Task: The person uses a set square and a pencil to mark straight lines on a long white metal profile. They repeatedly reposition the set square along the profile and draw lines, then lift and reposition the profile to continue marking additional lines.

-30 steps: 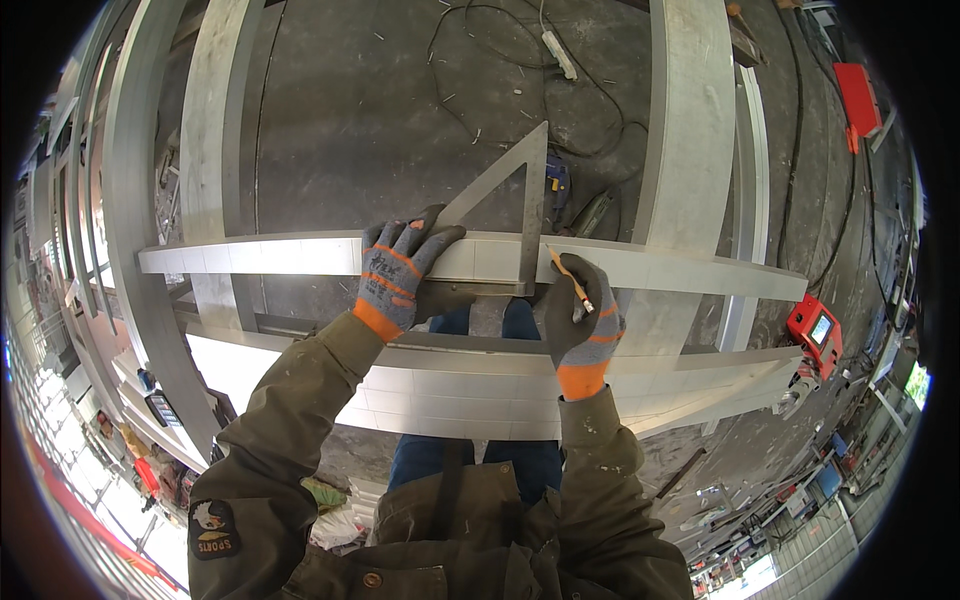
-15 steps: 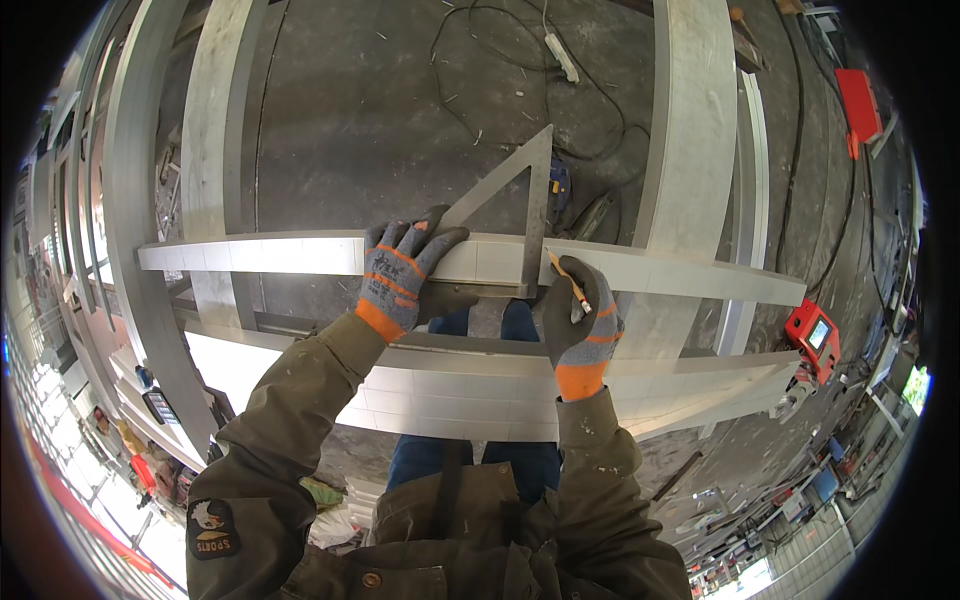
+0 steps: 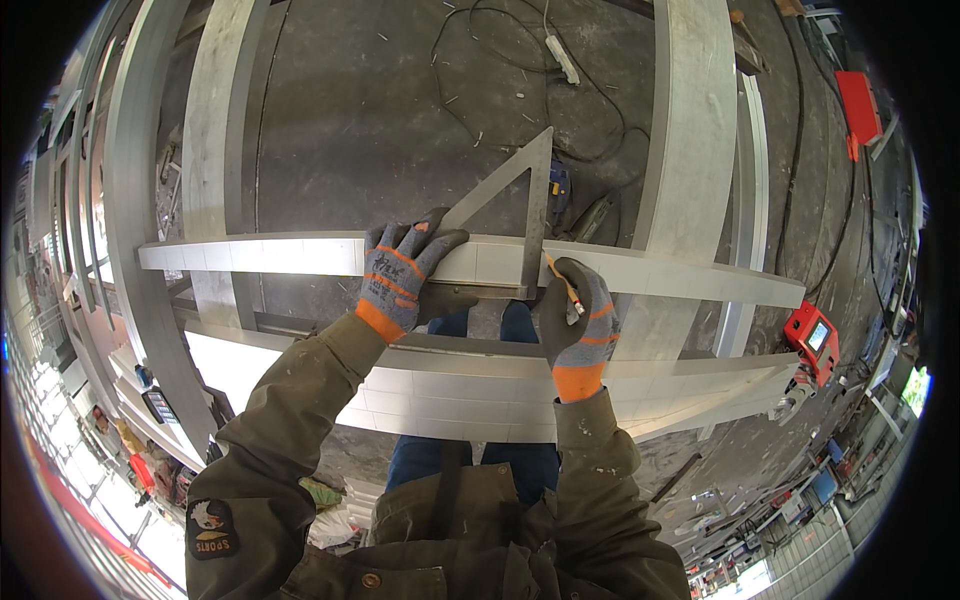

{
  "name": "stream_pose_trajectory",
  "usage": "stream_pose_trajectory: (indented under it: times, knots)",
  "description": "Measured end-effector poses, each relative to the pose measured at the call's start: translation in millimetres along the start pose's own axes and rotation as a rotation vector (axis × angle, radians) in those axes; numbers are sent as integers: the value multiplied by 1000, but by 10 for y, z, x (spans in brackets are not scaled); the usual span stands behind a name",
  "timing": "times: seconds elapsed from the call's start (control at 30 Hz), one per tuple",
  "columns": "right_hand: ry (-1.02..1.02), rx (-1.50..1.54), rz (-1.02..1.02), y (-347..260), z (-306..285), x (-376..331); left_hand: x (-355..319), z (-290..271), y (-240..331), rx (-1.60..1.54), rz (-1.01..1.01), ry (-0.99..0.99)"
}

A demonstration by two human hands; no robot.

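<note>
A pale metal bar [image 3: 690, 277] with thin cross lines runs left to right in front of me, and a metal triangle square [image 3: 536, 215] lies over it. My left hand [image 3: 398, 265], in a grey and orange work glove, grips the square's left part and presses it to the bar; some of its fingers are hidden behind the bar. In my gloved right hand [image 3: 582, 325] a yellow pencil [image 3: 563, 280] is pinched. Its tip meets the bar right beside the square's upright edge.
Thick metal beams [image 3: 693, 120] on the right and another beam [image 3: 140, 150] on the left carry the bar. A second lined bar [image 3: 450, 395] lies nearer me. On the floor are a power strip [image 3: 562, 58] with cables and a blue tool [image 3: 559, 188]. A red device [image 3: 812, 335] sits at right.
My right hand has shifted slightly left, and the pencil tip has slid a little toward me along the square's edge. My left hand and the square stay in place.
</note>
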State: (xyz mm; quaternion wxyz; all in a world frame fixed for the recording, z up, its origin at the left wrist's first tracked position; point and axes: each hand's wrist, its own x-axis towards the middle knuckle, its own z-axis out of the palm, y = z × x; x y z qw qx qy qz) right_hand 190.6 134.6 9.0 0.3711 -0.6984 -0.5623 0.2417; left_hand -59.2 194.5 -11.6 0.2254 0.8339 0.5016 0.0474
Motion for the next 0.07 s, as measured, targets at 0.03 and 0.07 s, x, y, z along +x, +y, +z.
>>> stream_pose_trajectory:
  times: [0.03, 0.07]
  knots:
    - [3, 8, -7, 2, 0, 0, -1, -5, 0, -3, -5, -9]
    - [3, -1, -12, 3, 0, -1, 1, -8, 2, -3, -5, -9]
